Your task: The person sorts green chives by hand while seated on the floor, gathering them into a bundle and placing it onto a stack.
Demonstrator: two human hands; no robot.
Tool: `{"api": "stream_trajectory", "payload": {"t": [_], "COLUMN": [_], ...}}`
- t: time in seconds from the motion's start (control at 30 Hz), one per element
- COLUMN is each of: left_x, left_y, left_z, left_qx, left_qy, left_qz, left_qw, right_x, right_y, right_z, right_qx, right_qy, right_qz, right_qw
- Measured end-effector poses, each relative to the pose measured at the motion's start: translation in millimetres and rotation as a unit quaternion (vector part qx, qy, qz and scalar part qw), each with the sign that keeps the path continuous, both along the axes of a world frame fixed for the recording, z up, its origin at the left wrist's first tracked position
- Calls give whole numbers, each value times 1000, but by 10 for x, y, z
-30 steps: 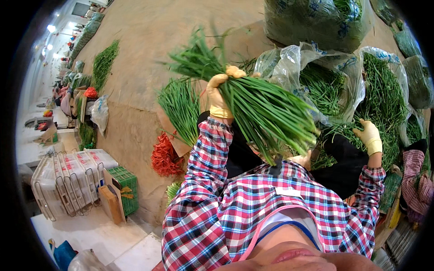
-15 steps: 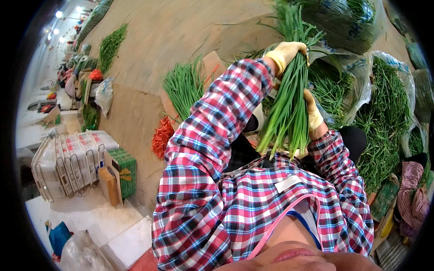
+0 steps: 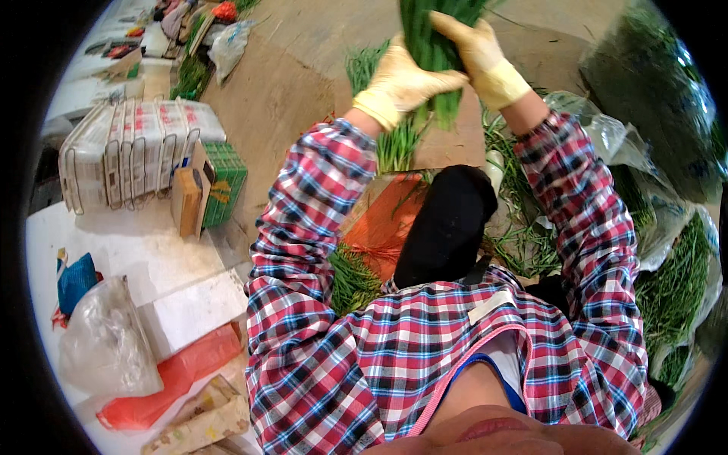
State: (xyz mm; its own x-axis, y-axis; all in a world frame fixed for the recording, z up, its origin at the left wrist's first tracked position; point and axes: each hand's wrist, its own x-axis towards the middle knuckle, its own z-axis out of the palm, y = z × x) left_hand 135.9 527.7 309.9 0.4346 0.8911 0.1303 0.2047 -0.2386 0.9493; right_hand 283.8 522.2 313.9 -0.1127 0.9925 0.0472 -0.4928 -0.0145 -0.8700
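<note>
I hold a bunch of long green leafy stalks (image 3: 421,30) up at the top of the view. My left hand (image 3: 409,83), in a cream glove, grips its lower part from the left, thumb across the stalks. My right hand (image 3: 481,57), gloved alike, is closed on the bunch from the right. Directly below them, more green stalks (image 3: 394,148) lie beside a piece of cardboard (image 3: 447,144). An orange sheet (image 3: 379,227) with another green bundle (image 3: 349,277) lies left of my black-clad leg (image 3: 436,220).
A wrapped bale (image 3: 644,91) and open plastic bags of loose greens (image 3: 671,296) fill the right. On the left are white bundles in wire frames (image 3: 121,152), a green crate (image 3: 220,197), a clear bag (image 3: 102,334) and red plastic (image 3: 167,387). Greens litter the floor (image 3: 516,243).
My right hand left the loose greens on the right and joined my left on the bunch. Both have since moved forward with it, as the view swung and surroundings shifted.
</note>
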Motion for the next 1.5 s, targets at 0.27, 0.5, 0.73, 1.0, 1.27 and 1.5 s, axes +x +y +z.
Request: {"api": "stream_trajectory", "payload": {"t": [0.27, 0.5, 0.73, 1.0, 1.27, 1.5], "left_x": [-1426, -768, -793, -482, -797, -1402], "left_y": [-660, -1071, -1106, -1259, -906, -1139], "left_z": [-1335, -1604, -1694, -1849, -1840, -1806], "left_qx": [-143, -230, -309, -91, -303, -387], "left_qy": [189, 284, 251, 337, 235, -76], "left_qz": [273, 330, 384, 339, 199, 166], "left_qw": [933, 871, 833, 874, 902, 904], "right_x": [-953, -406, 84, -431, -172, 370], "right_y": [-7, -853, -1015, -739, -287, -222], "right_z": [-701, -1936, -2413, -1764, -1767, -2000], "right_qx": [7, -72, -66, -21, 193, 259], "right_qy": [-436, -248, -256, -550, -791, -774], "right_qz": [263, 106, 223, 215, 94, 83], "right_qw": [861, 960, 938, 807, 573, 571]}}
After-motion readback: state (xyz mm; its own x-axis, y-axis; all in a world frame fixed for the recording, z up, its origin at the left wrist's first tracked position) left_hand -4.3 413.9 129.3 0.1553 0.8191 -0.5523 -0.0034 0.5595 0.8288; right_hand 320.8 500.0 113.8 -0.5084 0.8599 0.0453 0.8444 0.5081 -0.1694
